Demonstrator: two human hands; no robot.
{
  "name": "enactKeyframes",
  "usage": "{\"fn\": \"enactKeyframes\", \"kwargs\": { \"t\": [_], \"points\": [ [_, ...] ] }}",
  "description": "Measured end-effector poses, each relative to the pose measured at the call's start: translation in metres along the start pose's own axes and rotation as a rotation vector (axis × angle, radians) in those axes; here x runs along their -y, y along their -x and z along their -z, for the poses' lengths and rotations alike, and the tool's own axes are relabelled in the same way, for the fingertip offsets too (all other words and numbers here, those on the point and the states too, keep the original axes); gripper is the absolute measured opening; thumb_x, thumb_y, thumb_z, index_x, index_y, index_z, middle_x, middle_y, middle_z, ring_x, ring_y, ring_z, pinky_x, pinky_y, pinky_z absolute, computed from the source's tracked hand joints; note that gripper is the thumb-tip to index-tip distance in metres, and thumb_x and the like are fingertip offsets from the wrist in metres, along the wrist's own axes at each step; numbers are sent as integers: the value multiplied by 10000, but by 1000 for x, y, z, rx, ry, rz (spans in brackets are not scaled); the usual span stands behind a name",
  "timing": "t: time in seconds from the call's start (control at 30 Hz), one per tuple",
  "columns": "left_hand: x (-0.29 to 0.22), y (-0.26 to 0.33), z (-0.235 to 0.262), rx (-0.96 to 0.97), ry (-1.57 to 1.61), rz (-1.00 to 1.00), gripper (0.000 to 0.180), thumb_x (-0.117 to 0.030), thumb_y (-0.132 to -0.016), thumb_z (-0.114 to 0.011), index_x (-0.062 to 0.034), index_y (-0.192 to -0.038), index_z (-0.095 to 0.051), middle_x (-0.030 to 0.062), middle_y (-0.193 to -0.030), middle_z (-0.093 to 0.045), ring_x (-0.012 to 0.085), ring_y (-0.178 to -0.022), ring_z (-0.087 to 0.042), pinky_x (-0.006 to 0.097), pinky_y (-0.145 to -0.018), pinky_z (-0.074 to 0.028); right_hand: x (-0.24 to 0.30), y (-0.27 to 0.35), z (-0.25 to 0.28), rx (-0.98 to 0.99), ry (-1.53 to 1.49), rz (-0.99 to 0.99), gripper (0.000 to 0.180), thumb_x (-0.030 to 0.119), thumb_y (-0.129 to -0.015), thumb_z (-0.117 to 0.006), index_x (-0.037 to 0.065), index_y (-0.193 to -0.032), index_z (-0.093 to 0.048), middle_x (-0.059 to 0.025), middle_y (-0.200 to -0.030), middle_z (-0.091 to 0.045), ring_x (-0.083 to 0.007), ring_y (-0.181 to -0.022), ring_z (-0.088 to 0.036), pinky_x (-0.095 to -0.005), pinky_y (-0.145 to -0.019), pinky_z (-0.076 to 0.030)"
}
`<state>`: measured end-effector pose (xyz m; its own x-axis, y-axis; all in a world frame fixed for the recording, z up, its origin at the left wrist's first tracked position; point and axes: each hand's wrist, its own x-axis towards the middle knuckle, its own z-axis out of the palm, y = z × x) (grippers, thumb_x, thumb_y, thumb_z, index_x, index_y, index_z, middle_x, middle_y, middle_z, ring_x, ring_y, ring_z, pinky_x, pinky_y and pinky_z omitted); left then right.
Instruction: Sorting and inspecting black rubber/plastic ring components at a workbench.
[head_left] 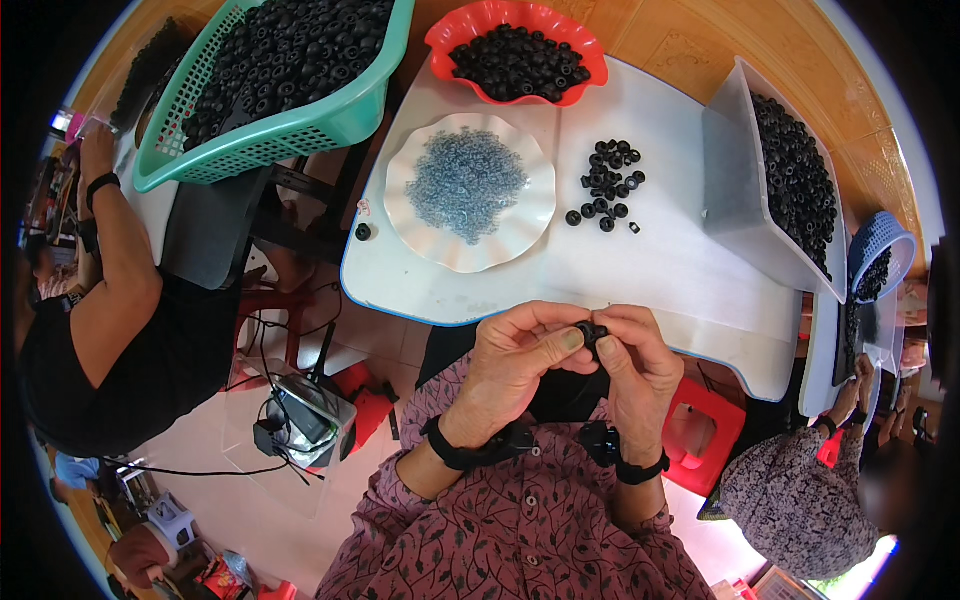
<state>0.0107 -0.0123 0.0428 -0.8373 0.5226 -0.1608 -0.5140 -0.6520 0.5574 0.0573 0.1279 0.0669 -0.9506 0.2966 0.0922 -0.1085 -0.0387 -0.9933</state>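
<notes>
My left hand (520,360) and my right hand (635,365) meet in front of my chest, both pinching one small black ring part (591,332) between thumbs and fingertips. Just beyond them lies a white table (680,270). On it stand a white wavy plate (530,215) heaped with tiny grey-blue rings (467,182) and a loose cluster of black ring parts (608,190). A red bowl (440,40) full of black parts sits at the table's far edge.
A clear plastic bin (735,190) of black parts lies at the table's right. A teal basket (330,125) of black parts stands far left. One person sits on my left (110,330), another on my right (800,490). A red stool (700,430) and cables (280,420) lie below.
</notes>
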Motion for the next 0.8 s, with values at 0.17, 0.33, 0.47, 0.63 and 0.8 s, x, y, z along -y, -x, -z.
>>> {"fn": "enactKeyframes", "kwargs": {
  "t": [0.17,0.33,0.47,0.63,0.8],
  "points": [
    [-3,2,-4,-30,10,-19,221,1,-914,-577,64,-1124,-595,159,-972,-671,204,-840,-688,334,-787,-595,5,1,-3,-1,215,105,185,-30,-846,-651,-12,-1029,-667,-104,-1068,-606,-160,-953,-593,-259,-819,-474],
    [-2,1,-7,-71,-120,-63,215,24,-908,-572,68,-1118,-597,160,-972,-671,199,-834,-685,325,-774,-593,9,1,-7,-33,408,193,186,-20,-838,-665,-14,-1024,-665,-114,-1032,-622,-163,-901,-610,-256,-771,-486],
    [-2,1,-6,-64,-129,-62,221,16,-899,-599,65,-1114,-604,131,-986,-666,162,-857,-669,302,-773,-595,8,2,-6,-45,388,147,175,-10,-845,-667,-9,-1019,-672,-103,-1029,-617,-151,-902,-605,-250,-775,-484],
    [0,0,0,-20,65,26,218,0,-910,-585,56,-1120,-606,121,-964,-669,164,-826,-673,328,-773,-600,5,3,-7,-69,128,52,158,-7,-853,-662,2,-1010,-680,-76,-1031,-602,-134,-919,-589,-241,-791,-476],
    [0,-1,-1,-13,121,54,225,-4,-926,-554,47,-1141,-601,138,-924,-681,177,-809,-685,348,-778,-603,3,4,-7,-87,95,50,156,-6,-854,-662,8,-1008,-683,-70,-1029,-598,-128,-920,-584,-239,-797,-472]
  ]
}}
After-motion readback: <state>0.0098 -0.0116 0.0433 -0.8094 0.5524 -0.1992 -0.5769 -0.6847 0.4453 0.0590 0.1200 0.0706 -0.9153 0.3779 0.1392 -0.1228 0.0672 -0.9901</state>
